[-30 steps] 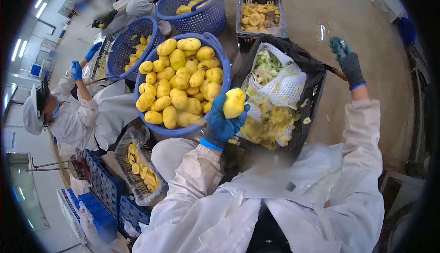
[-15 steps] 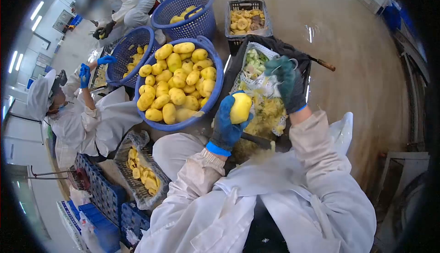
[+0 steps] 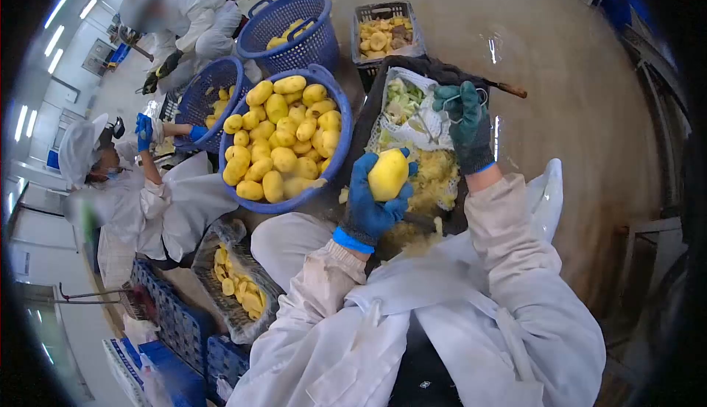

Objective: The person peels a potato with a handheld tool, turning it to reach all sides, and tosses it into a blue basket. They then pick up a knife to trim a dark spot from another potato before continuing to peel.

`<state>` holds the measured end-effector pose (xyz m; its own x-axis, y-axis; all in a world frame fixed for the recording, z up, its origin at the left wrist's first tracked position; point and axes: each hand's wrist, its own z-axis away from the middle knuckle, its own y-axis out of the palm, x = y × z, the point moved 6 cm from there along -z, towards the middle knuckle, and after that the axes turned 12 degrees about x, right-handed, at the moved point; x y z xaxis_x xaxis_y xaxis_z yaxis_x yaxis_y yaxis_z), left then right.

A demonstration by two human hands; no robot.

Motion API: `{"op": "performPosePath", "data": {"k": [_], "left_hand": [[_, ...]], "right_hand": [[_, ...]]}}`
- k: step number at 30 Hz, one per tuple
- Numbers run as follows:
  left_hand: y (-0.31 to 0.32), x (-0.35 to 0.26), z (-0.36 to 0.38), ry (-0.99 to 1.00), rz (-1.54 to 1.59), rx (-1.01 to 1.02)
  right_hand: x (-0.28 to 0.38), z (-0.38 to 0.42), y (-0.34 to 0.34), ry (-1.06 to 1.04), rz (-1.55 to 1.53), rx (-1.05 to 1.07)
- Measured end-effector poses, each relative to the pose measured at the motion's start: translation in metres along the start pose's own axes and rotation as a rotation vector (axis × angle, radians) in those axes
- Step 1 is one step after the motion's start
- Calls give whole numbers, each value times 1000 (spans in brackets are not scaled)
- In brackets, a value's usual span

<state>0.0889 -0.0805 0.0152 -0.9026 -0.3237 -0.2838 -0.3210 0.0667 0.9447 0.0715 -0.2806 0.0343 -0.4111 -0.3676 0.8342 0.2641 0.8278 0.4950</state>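
Observation:
My left hand (image 3: 364, 202), in a blue glove, is closed around a yellow potato (image 3: 388, 176) and holds it up over the crate of peelings. To its right is my right hand (image 3: 468, 128) in a dark green glove, fingers curled around a thin, bent metal wire tool (image 3: 483, 97). The tool is apart from the potato, and part of it is hidden by the glove. Below both hands, yellowish peelings (image 3: 437, 171) and pale green scraps (image 3: 401, 100) lie in a crate lined with black plastic (image 3: 374, 106).
A blue basket (image 3: 344, 153) heaped with potatoes stands left of my hands. Further blue baskets (image 3: 324, 42) and a dark crate of cut pieces (image 3: 368, 64) stand behind. A wooden handle (image 3: 512, 90) juts from the lined crate. Two co-workers (image 3: 158, 212) (image 3: 202, 20) sit at left.
My right hand has shifted slightly, and the potato in my left hand has turned a little. The nearer co-worker's gloved hands have moved. The whole view has tilted slightly.

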Motion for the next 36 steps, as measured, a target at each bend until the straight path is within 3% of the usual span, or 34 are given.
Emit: {"op": "performPosePath", "data": {"k": [3,4,7,9,11,13,15,18,20,23,24,26,27,28,30,31,33,34,36], "left_hand": [[-4,0,7,258,-820,-93],[-2,-4,6,340,-1265,-132],[-24,-12,13,302,-1150,-331],[-6,3,3,118,31,-391],[-55,-6,8,104,-961,-385],[-50,-1,13,231,-1505,-290],[0,-1,10,551,-1580,-144],[10,3,6,142,-466,-295],[11,1,6,160,-640,-206],[12,-4,6,114,-610,-159],[11,-2,7,90,-546,-163],[-7,1,15,154,-708,-305],[-6,2,12,119,-550,-302],[-5,4,10,88,-392,-310],[22,-11,10,225,-1158,-342],[14,-3,9,242,-1114,-335],[6,10,4,275,-1025,-320],[-4,16,1,80,-515,-273],[-7,21,-1,-46,-226,-283]], "right_hand": [[-4,18,61,-161,207,275],[-16,21,59,20,114,225],[-9,13,16,10,99,-62],[0,13,25,-60,198,35],[-1,21,51,-140,131,182],[-14,16,28,-14,72,77],[-14,8,-13,-9,91,-49],[5,23,37,15,-28,81],[0,26,50,127,-63,135],[2,10,25,-70,-146,49],[9,19,37,12,-43,60],[-5,23,50,-7,-30,198],[-9,19,53,-29,-16,275],[-2,14,32,-129,433,89],[8,14,40,-131,-108,169],[0,22,37,-38,-65,66],[9,37,78,-196,283,353],[11,35,75,-79,235,268],[10,32,37,-114,244,61]]}}
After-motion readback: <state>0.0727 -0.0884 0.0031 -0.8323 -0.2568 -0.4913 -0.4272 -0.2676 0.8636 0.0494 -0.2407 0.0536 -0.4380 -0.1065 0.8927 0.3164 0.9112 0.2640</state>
